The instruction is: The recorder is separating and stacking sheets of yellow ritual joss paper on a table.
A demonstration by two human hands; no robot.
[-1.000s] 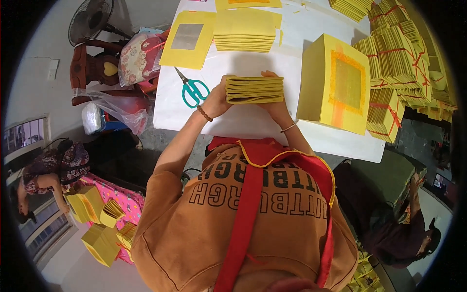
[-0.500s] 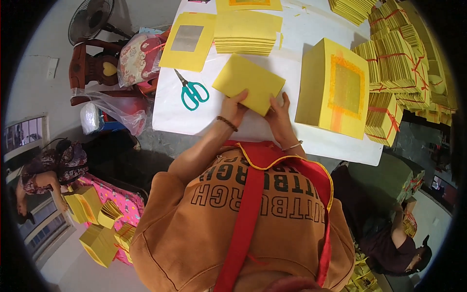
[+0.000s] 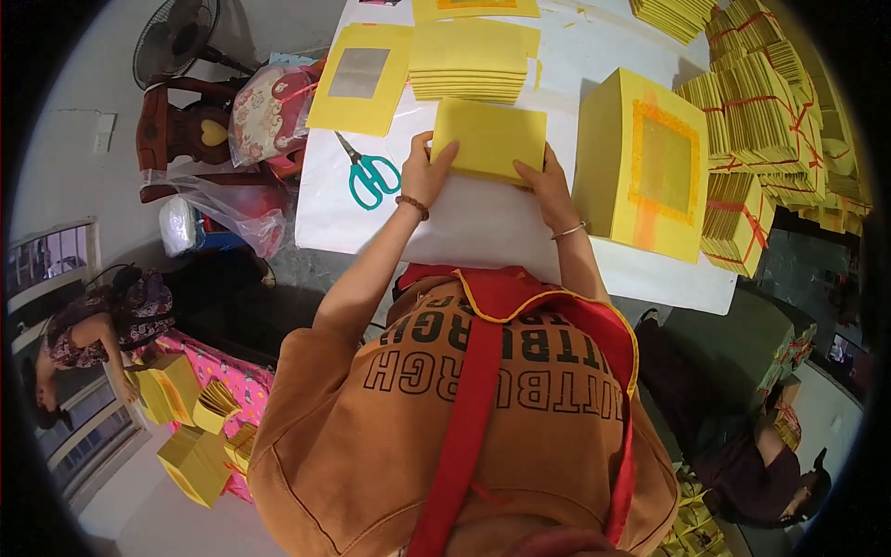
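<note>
Between my two hands is a block of yellow paper sheets, held just above the white table, its long edge facing me. My left hand grips its left end, the thumb on top. At its right end my right hand holds on, thumb on the near corner. Left of my left hand lie teal-handled scissors, blades toward the far side. Just beyond the block stands a stack of yellow folded sheets. A yellow sheet with a grey rectangle lies to its left.
On the white table, a tall yellow stack with an orange-framed square stands at right. Beyond it are bundles tied with red string. A wooden chair and a fan are at left. Other people work at both sides.
The yellow block has turned from tilted to nearly square with the table edge and moved slightly right. My hands have shifted to its two ends, the left one leftward and farther away.
</note>
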